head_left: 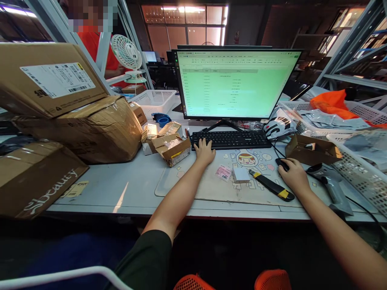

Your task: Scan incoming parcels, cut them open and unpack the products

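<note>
My left hand (204, 151) rests on the left end of the black keyboard (238, 139), its fingers spread over the keys. On the right, my right hand (293, 176) is wrapped over a black computer mouse (282, 164). Between my arms, a small white box (241, 175) sits on the printed desk mat (211, 192), beside a pink-and-white label (223, 172). A black and yellow utility knife (271, 185) lies to the box's right. Behind the keyboard stands a monitor (236, 86) showing a green-tinted spreadsheet.
Large cardboard boxes (78, 133) are stacked at the left. An open small carton (172, 149) stands left of the keyboard. A barcode scanner (331, 187), an open brown box (314, 150) and white baskets (363, 177) crowd the right. A person in orange (90, 44) is behind a fan (126, 51).
</note>
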### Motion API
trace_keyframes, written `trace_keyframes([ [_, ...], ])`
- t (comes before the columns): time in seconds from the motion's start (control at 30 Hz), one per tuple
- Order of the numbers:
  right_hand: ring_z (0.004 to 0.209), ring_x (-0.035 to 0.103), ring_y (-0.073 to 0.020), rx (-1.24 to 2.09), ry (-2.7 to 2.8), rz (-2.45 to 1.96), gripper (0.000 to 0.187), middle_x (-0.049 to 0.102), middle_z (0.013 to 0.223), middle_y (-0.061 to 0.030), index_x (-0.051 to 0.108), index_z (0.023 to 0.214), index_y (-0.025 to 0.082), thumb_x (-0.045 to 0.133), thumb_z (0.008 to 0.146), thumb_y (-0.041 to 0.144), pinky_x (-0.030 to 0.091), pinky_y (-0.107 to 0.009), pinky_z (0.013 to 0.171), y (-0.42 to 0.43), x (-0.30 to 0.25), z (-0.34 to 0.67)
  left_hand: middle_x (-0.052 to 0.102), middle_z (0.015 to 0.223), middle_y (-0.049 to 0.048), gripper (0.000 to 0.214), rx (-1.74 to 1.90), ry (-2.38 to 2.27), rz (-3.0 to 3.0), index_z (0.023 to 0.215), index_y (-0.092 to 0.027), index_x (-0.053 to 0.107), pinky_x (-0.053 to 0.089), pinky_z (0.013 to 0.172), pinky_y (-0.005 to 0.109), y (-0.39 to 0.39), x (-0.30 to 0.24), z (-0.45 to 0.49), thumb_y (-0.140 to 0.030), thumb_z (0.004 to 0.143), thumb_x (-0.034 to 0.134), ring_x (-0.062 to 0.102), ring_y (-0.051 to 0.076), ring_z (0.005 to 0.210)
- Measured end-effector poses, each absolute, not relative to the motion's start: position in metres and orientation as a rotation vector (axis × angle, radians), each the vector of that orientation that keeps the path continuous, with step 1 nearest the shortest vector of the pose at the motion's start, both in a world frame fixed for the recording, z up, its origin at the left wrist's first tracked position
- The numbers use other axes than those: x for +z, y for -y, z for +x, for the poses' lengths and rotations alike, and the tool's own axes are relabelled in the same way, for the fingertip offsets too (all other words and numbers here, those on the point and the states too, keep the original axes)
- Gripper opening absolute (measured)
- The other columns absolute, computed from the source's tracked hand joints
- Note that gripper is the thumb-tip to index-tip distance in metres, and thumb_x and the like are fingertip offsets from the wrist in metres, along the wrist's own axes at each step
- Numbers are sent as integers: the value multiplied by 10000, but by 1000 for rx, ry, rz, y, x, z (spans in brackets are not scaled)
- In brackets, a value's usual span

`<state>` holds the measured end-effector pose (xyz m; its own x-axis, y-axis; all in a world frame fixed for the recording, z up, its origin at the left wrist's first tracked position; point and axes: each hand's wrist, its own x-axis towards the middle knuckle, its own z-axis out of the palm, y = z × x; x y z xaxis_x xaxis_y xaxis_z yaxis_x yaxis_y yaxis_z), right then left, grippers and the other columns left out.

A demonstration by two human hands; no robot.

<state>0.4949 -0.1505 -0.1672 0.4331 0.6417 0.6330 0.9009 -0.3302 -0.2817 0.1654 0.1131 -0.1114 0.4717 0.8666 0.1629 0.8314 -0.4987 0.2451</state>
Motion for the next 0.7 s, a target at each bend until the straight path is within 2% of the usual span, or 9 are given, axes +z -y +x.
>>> trace_keyframes([
  [0.7, 1233, 653, -335, -583, 1221, -2098, 424, 701, 1275, -175, 777, 1190, 172, 549, 917, 403, 529, -504, 1129, 151, -167, 495, 315, 1770, 153, 648, 393, -1505, 2582, 1641, -223, 463, 198, 1332, 671, -117, -116, 166, -427, 1026, 486, 218, 368, 1661],
])
